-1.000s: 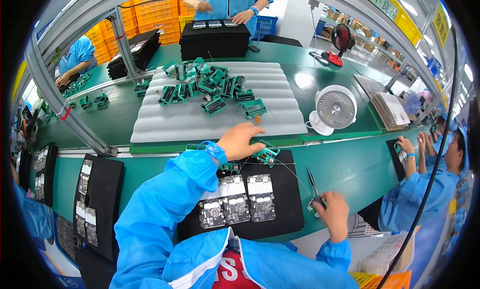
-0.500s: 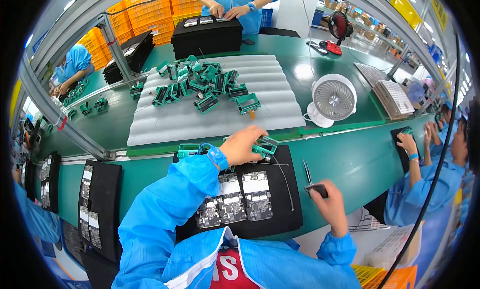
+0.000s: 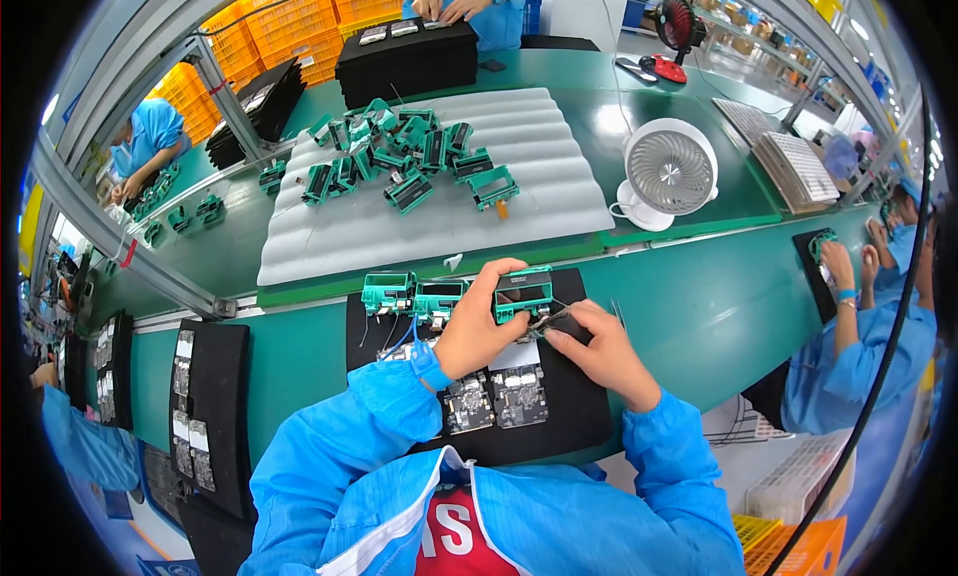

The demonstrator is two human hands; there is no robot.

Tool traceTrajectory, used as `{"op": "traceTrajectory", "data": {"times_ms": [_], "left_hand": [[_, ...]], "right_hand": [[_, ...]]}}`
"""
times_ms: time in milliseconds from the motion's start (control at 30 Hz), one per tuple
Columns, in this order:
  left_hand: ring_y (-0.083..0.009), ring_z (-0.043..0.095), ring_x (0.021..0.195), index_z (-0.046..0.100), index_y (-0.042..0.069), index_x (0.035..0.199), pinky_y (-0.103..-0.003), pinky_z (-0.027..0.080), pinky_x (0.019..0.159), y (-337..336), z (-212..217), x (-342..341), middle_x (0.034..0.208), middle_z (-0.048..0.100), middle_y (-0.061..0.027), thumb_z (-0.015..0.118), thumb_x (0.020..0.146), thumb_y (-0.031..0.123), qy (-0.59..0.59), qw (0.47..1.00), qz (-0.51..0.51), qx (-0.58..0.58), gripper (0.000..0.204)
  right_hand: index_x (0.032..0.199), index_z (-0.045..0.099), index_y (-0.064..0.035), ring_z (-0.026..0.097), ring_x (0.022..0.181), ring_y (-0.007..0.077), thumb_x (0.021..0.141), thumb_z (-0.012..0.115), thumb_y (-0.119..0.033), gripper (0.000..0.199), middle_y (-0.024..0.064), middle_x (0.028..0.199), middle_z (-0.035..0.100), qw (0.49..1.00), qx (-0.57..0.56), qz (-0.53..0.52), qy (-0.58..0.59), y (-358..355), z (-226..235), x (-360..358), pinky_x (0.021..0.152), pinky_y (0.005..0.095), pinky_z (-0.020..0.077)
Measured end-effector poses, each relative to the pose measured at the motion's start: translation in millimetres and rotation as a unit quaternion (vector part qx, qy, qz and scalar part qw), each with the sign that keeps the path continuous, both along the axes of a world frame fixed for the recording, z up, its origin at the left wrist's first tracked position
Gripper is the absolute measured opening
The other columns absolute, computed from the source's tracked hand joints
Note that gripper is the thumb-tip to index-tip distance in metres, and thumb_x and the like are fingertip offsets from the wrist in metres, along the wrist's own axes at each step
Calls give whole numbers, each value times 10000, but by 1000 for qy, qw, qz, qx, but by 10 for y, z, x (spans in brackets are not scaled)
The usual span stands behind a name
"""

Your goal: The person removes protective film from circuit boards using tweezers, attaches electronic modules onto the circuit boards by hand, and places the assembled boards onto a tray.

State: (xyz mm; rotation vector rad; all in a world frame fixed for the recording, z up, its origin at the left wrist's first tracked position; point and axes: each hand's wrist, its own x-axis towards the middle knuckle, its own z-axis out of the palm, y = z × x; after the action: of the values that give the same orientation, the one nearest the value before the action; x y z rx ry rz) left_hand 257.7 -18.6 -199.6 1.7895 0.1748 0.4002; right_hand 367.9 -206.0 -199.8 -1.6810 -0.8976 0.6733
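Note:
My left hand grips a green plastic housing with a dark window, thumb and forefinger at its left side. Against the near edge of that housing, my right hand pinches a small dark flat piece; its exact kind is unclear. Two similar green housings, the outer one and the inner one, stand to the left along the far edge of the black foam mat. Nearer to me on the mat lie several circuit boards, partly covered by my left hand. Tweezers lie beside the mat, partly hidden.
Beyond the mat, a grey padded sheet carries a heap of green housings. A white fan stands to its right. Another foam mat with boards lies left. Co-workers sit across and at both sides; a black cable hangs at right.
My right hand has moved left and up from beside the tweezers, bringing the small dark piece to the green housing. The left hand's housing now faces up more squarely.

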Motion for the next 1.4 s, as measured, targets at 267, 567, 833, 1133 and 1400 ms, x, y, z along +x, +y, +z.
{"op": "traceTrajectory", "data": {"times_ms": [267, 567, 833, 1133, 1400], "left_hand": [[-385, 527, 1194, 462, 82, 1381, -407, 435, 1026, 26, -225, -102, 1263, 526, -177, 730, 792, -23, -67, 973, 68, 210, 656], [-369, 534, 1197, 462, 72, 1382, -405, 437, 1023, 4, -200, -146, 1270, 525, -179, 785, 764, -19, -22, 978, 61, 196, 704], [-355, 535, 1217, 456, 71, 1390, -397, 435, 1035, -6, -226, -150, 1300, 524, -167, 784, 772, -19, -21, 977, 78, 197, 706], [-327, 529, 1267, 439, 79, 1420, -386, 425, 1075, 27, -202, -180, 1369, 513, -168, 773, 799, -12, 9, 987, 40, 153, 711], [-357, 520, 1267, 421, 88, 1448, -394, 423, 1075, 18, -216, -146, 1355, 511, -171, 758, 797, -24, 14, 982, 32, 184, 741]], "right_hand": [[931, 665, -73, 644, 982, 314, 661, 787, -34, 299, 82, 1060, 679, 897, 109, 37, -427, -133, -66, -379, 877, 448, 508], [989, 666, -77, 651, 1122, 287, 665, 800, -76, 350, 69, 1149, 701, 921, 69, 99, -369, -308, -305, -808, 913, 424, 539], [973, 675, -82, 656, 1097, 276, 658, 808, -92, 343, 54, 1090, 717, 917, 56, 91, -384, -326, -293, -877, 893, 414, 543], [999, 667, -85, 656, 1090, 270, 666, 797, -95, 358, 54, 1077, 715, 919, 54, 80, -383, -322, -282, -893, 874, 407, 539], [990, 670, -93, 657, 1089, 260, 665, 799, -102, 350, 53, 1068, 720, 918, 53, 80, -384, -312, -270, -891, 875, 404, 535]]}}
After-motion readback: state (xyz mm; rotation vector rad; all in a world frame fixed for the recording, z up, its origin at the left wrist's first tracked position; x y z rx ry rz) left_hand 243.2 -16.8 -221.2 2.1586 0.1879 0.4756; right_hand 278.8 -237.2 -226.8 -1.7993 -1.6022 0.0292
